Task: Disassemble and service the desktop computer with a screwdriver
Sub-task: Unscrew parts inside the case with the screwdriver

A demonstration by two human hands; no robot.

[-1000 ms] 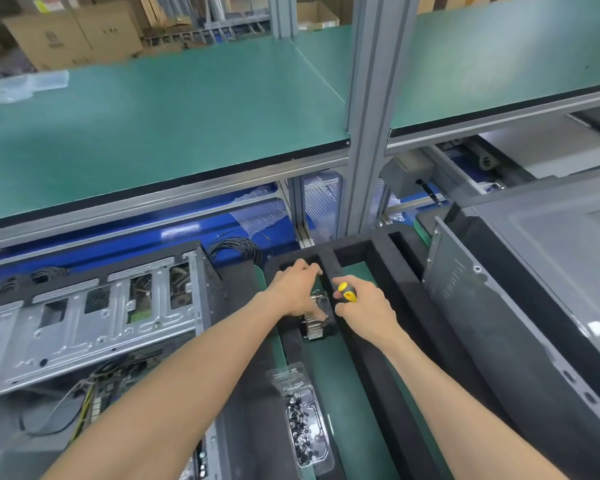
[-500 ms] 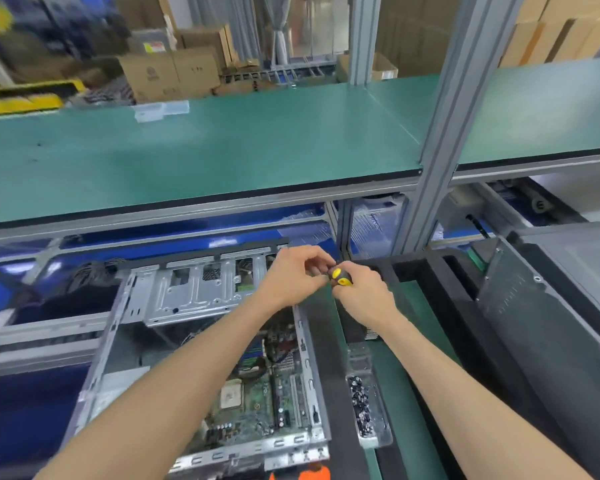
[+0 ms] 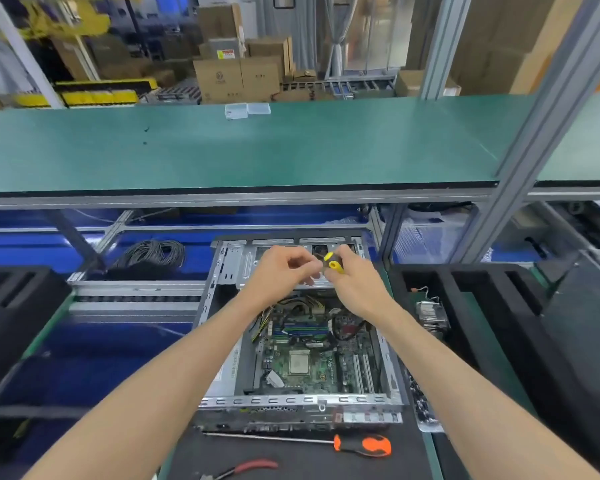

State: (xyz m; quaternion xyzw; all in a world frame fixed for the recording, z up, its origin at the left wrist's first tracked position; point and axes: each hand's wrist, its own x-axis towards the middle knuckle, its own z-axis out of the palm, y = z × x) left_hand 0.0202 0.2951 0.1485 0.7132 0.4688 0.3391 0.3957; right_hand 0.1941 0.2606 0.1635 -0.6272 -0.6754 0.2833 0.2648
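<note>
One desktop computer [image 3: 302,341], two screwdrivers [image 3: 333,264], two hands [image 3: 281,268]

No lettering can be read. Behind the green shelf [image 3: 257,150], a cardboard box [image 3: 236,81] bears a round printed mark, and the grey box [image 3: 226,50] above it a white label with a red band; both are too blurred.

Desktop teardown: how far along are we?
Done: the case lies open, motherboard exposed, CPU bare, and a finned heatsink sits in the foam tray at right. In hand: right hand grips a yellow-handled screwdriver over the drive cage, left hand pinching at it. Left: board, cables and cage remain inside.
</note>
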